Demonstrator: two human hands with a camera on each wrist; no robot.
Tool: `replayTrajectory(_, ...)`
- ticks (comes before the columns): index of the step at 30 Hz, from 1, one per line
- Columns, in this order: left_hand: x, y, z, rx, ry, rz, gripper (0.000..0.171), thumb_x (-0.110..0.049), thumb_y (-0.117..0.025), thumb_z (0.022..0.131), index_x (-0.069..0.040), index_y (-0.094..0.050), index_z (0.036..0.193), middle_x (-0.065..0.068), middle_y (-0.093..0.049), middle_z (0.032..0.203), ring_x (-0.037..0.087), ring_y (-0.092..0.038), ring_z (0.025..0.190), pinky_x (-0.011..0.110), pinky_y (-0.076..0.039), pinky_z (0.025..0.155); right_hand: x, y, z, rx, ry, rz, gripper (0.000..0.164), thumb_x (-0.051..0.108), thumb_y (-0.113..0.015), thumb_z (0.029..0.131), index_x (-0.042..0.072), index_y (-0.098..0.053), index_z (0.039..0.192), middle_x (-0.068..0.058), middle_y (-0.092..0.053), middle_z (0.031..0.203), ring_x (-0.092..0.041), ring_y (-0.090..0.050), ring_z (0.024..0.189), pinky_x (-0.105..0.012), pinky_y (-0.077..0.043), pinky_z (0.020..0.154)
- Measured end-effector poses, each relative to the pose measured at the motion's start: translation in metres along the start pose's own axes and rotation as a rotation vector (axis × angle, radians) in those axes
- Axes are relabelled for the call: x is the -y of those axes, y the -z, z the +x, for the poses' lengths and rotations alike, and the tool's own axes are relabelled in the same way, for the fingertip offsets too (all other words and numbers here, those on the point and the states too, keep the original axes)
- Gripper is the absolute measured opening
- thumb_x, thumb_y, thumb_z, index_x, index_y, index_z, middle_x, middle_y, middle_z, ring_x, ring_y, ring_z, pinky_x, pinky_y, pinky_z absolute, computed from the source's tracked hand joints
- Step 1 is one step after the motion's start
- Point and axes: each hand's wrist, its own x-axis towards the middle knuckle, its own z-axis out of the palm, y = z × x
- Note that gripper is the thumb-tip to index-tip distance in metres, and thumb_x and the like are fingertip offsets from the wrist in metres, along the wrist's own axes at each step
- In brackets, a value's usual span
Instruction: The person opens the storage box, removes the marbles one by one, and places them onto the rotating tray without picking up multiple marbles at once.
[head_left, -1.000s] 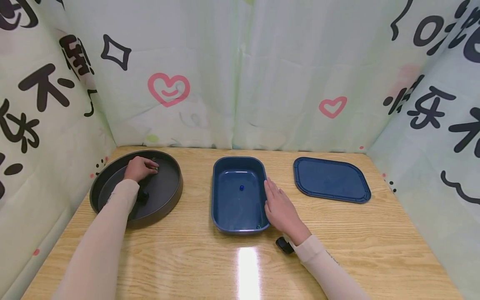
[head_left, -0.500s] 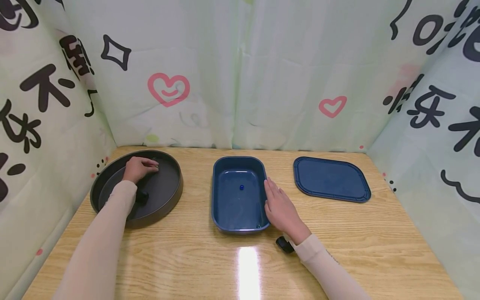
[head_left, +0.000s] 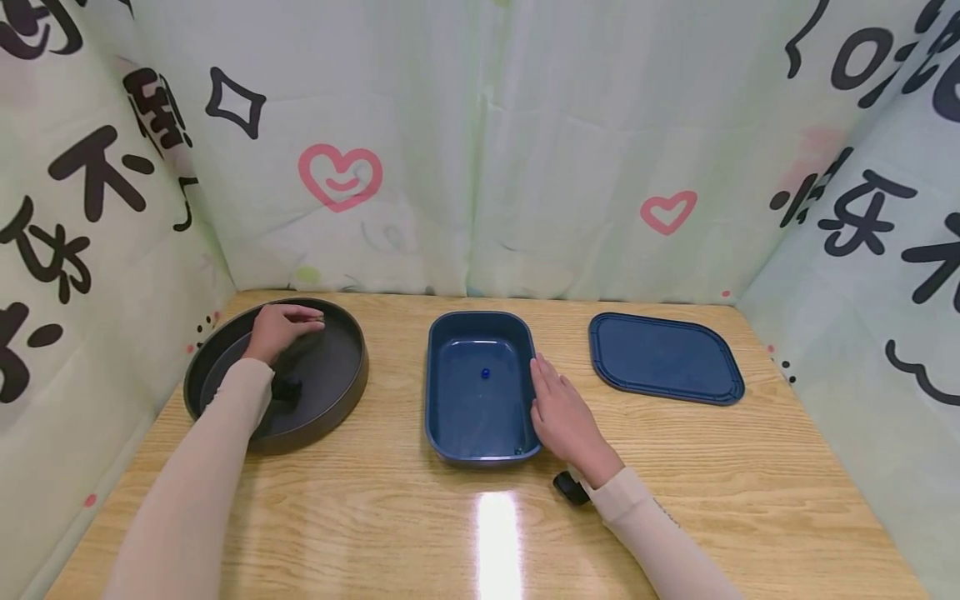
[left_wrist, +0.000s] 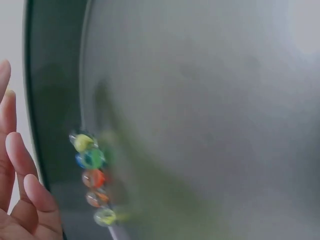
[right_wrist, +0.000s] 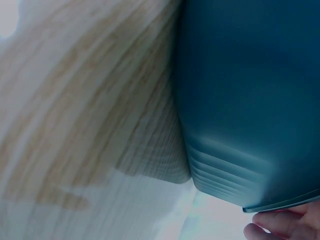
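My left hand (head_left: 276,328) is over the far side of a round dark pan (head_left: 352,390), thumb and finger brought together at a small marble (head_left: 321,317), mostly hidden by the fingers. Several glass marbles (left_wrist: 93,178), with yellow, green, blue and orange inside, lie in a row along the pan's wall in the left wrist view. Flat against the right side of a deep blue box (head_left: 456,400) rests my right hand (head_left: 564,413), fingers straight. Inside the box lie a blue marble (head_left: 486,373) and a darker greenish marble (head_left: 518,451) near the front right corner.
A blue lid (head_left: 667,358) lies flat on the wooden table (head_left: 360,517) to the right of the box. Printed curtains (head_left: 555,150) enclose the table at the back and both sides. A strip of table separates pan and box.
My left hand has risen slightly and shifted a little to the right and away, its fingers lifting from the pan's floor. The right hand stays against the box.
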Motion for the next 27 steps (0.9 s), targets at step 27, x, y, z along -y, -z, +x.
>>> replayTrajectory(27, -0.072, -0.005, -0.037, 0.191, -0.037, -0.062, 0.036, -0.027, -0.072, 0.083, -0.006, -0.070, 0.112, 0.007, -0.071, 0.105, 0.003, -0.059, 0.084, 0.036, -0.050, 0.086, 0.000, 0.001, 0.001, 0.001, 0.006, -0.021, 0.056, 0.011, -0.043, 0.095, -0.008, -0.025, 0.145, -0.022, -0.025, 0.153, -0.034, -0.028, 0.141, -0.050, -0.028, 0.112)
